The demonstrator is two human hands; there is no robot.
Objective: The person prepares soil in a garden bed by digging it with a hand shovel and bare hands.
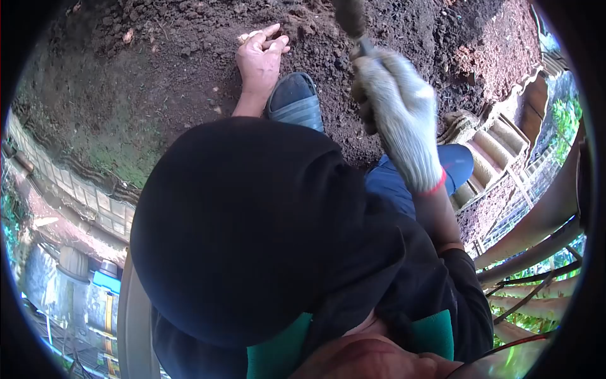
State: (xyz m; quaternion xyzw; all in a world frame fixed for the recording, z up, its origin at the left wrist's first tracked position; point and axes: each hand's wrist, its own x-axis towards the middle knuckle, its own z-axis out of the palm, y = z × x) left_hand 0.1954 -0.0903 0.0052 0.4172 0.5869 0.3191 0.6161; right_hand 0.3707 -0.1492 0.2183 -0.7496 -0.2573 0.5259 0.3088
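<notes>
Hand tool, its end caked with mud, is in my gloved right hand, held above the dark, crumbly soil and cut off by the top edge of the view. My right fingers are wrapped around it, just below a short greyish shaft; the glove is whitish knit with a red cuff, dirty about the fingers. My bare left hand is open and low at the soil, the fingers slightly bent and apart; I cannot tell whether they touch anything small. Just beside my left wrist is a dark grey sandal with a ribbed strap. Blue cloth shows behind my right wrist, and ridged tiles lie to the right, by the edge of the soil. My dark clothing fills the middle.
</notes>
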